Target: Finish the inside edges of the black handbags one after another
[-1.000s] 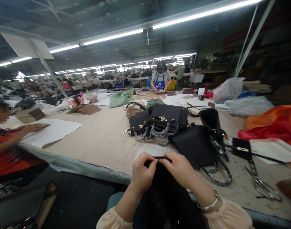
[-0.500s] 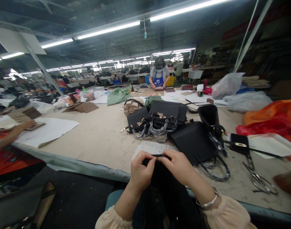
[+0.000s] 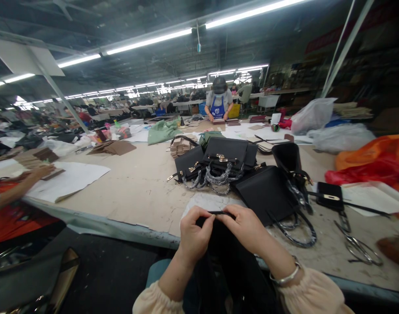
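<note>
Left hand (image 3: pixel 195 230) and right hand (image 3: pixel 247 229) pinch one black strip (image 3: pixel 218 213) at the table's (image 3: pixel 137 187) near edge. One pair of scissors (image 3: pixel 354 243) lies on the table's right; the heaped bags (image 3: pixel 228 150) overlap past counting.

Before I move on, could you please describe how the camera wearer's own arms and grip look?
The left grip and right grip are bare hands, without gloves. Pale peach sleeves, loose and gathered at the cuffs, leave the forearms uncovered. A silver-coloured bangle circles the right wrist.

The bags (image 3: pixel 266 192) look smooth, the bracelet (image 3: pixel 293 274) shiny metal.
</note>
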The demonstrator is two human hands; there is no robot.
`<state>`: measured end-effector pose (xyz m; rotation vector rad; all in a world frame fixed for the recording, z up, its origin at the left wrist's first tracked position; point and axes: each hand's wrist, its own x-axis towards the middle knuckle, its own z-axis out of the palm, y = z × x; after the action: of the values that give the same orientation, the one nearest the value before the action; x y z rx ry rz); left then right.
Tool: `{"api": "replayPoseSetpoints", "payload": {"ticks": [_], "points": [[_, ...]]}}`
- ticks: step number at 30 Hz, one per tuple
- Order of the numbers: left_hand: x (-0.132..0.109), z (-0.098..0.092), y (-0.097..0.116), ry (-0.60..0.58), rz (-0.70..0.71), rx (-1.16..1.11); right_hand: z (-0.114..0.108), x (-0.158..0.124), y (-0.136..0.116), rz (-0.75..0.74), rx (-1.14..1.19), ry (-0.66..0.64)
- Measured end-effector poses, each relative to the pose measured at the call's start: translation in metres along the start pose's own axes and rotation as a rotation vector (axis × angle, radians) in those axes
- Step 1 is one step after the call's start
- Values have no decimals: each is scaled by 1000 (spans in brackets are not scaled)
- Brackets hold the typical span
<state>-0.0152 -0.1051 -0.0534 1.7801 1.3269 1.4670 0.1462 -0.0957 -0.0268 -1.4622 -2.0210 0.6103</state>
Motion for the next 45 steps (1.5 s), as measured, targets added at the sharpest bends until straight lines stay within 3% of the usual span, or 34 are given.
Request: {"api": "replayPoseSetpoints", "payload": {"ticks": [31, 38, 45], "points": [[4, -5, 1, -28, -12, 58, 2, -1, 1, -8, -56, 9], [2, -17, 9, -112, 44, 167, 2, -4, -4, -2, -110, 6], [0, -29, 13, -111, 113, 279, 2, -8, -9, -24, -141, 7]]}}
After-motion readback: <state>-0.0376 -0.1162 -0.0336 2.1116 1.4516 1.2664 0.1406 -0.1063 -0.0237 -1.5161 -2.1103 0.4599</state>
